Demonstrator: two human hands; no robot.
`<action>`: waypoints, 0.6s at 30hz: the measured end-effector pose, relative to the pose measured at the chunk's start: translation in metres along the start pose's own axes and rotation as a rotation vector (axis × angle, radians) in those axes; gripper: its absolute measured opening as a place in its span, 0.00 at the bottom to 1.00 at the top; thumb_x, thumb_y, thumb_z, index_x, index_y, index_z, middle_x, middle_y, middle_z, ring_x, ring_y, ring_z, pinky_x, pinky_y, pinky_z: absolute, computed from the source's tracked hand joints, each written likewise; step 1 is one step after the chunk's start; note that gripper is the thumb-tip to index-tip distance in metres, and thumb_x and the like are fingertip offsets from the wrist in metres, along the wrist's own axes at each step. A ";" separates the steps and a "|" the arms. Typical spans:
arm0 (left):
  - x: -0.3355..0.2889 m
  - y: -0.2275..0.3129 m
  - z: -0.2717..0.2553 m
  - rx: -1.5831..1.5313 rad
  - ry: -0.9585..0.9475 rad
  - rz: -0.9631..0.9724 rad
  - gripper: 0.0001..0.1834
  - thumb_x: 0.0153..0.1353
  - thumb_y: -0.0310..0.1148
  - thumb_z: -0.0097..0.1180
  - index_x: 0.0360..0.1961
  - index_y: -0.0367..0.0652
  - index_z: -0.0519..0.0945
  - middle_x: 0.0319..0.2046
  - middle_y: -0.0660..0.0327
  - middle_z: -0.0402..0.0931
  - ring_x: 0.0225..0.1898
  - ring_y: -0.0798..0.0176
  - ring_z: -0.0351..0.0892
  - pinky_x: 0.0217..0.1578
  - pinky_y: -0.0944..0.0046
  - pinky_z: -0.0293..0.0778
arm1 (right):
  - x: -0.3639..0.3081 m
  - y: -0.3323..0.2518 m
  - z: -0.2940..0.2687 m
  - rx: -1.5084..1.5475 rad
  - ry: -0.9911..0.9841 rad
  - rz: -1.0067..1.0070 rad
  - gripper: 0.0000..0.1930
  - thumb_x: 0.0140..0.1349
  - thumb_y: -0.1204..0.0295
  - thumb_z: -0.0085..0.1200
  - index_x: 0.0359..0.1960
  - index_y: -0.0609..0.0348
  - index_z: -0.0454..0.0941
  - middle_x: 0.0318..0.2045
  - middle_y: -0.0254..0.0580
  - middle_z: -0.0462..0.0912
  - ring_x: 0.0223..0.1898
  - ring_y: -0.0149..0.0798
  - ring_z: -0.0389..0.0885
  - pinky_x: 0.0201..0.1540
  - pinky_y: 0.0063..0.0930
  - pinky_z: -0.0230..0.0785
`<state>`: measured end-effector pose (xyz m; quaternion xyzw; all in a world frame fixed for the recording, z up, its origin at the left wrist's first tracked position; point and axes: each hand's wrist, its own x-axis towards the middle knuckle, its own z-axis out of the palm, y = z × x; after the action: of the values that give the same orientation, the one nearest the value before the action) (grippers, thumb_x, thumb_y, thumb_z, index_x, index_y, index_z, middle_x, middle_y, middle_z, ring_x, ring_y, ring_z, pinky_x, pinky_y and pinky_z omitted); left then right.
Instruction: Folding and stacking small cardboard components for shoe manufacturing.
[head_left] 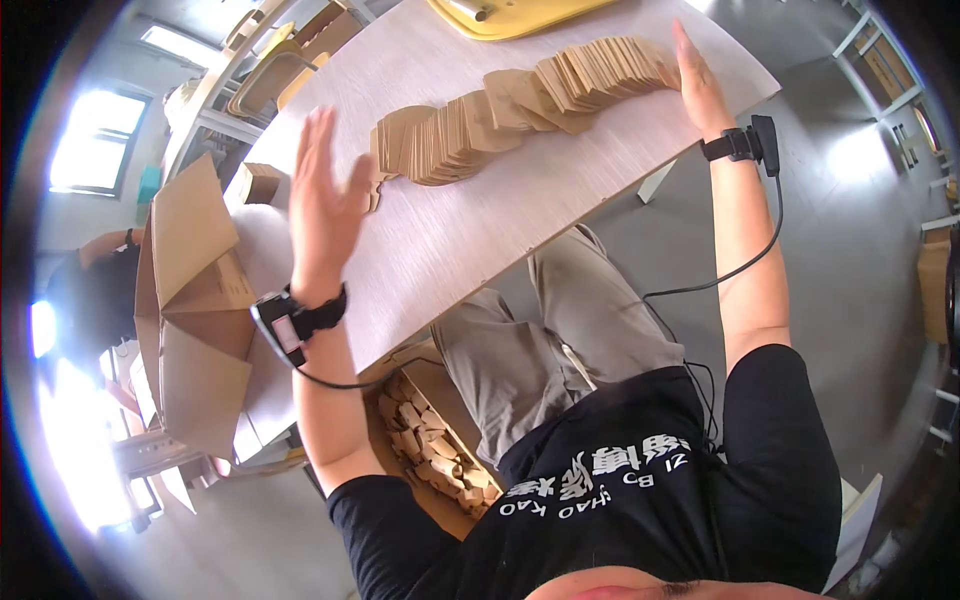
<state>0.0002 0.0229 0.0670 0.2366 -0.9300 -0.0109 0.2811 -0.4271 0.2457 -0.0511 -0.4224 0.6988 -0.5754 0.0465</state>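
Observation:
A long row of thin brown cardboard pieces with rounded edges (pixel 450 140) leans and overlaps across the pale table (pixel 470 240). My left hand (pixel 328 205) is held upright near the row's left end, fingers stretched and thumb apart, holding nothing. A small cut piece of the same brown card (pixel 374 197) lies by that end. At the opposite end, my right hand (pixel 700 88) is stretched flat with its palm side close against the last pieces; whether it touches them I cannot tell. Both wrists wear black straps with a cabled device.
An open cardboard box (pixel 205 290) stands at the table's left side, near a small brown stack (pixel 258 184). A yellow tray (pixel 500 22) sits at the far edge. Below the table, beside my legs, is a box of brown card scraps (pixel 435 450). Another person (pixel 95 290) is at the left.

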 end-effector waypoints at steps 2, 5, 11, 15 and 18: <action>-0.022 -0.039 -0.015 0.090 0.004 -0.073 0.36 0.69 0.45 0.59 0.72 0.37 0.66 0.72 0.44 0.65 0.76 0.44 0.58 0.72 0.50 0.58 | 0.002 0.007 0.006 -0.147 0.074 -0.140 0.37 0.80 0.44 0.28 0.76 0.60 0.59 0.75 0.53 0.62 0.78 0.49 0.56 0.78 0.38 0.45; -0.050 -0.093 -0.028 0.121 -0.018 -0.308 0.37 0.69 0.47 0.59 0.72 0.36 0.65 0.72 0.43 0.64 0.74 0.45 0.60 0.72 0.51 0.58 | 0.009 0.038 -0.004 -0.147 0.056 -0.206 0.36 0.80 0.44 0.28 0.76 0.60 0.59 0.76 0.50 0.62 0.77 0.46 0.57 0.78 0.35 0.46; -0.091 -0.174 -0.010 0.101 -0.017 -0.500 0.42 0.69 0.51 0.58 0.73 0.32 0.61 0.73 0.36 0.58 0.76 0.40 0.56 0.74 0.49 0.53 | 0.005 0.017 -0.007 -0.071 0.027 -0.102 0.34 0.80 0.45 0.30 0.77 0.55 0.58 0.74 0.48 0.66 0.76 0.43 0.60 0.77 0.36 0.48; -0.070 -0.171 0.014 0.140 -0.017 -0.523 0.45 0.66 0.53 0.60 0.73 0.31 0.61 0.73 0.35 0.58 0.76 0.39 0.55 0.74 0.49 0.54 | 0.005 0.018 -0.005 -0.056 0.022 -0.123 0.33 0.80 0.47 0.31 0.78 0.54 0.57 0.72 0.49 0.67 0.75 0.43 0.61 0.76 0.37 0.49; -0.048 -0.189 0.021 0.090 0.119 -0.556 0.46 0.64 0.54 0.61 0.73 0.31 0.61 0.72 0.33 0.58 0.75 0.38 0.56 0.73 0.48 0.56 | 0.004 0.011 -0.005 -0.099 0.009 -0.122 0.31 0.81 0.49 0.31 0.77 0.51 0.58 0.72 0.49 0.68 0.74 0.44 0.63 0.75 0.38 0.52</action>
<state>0.1063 -0.1262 -0.0050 0.4950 -0.8108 -0.0326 0.3107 -0.4384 0.2470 -0.0566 -0.4634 0.6995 -0.5439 -0.0129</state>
